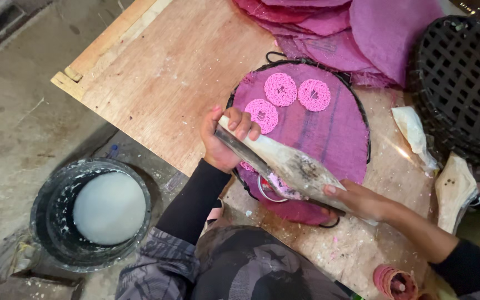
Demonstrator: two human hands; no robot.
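Observation:
My left hand (226, 139) grips the narrow end of a long, whitish cone-shaped bag (293, 166) stained with batter. My right hand (356, 199) holds its wide end from below. The bag lies slantwise over a round black-rimmed tray (369, 145) covered with purple cloth (331, 130). Three pink lacy rounds (280, 89) sit on the cloth at its far side, just beyond my left hand. More pink paste shows under the bag near the tray's front edge.
A wooden table (168, 72) carries the tray. Purple cloth rounds (351, 25) are stacked at the back. A black woven basket (462, 83) stands at the right, with another whitish bag (415, 133) beside it. A black bucket (48, 214) of white liquid sits on the floor at the left.

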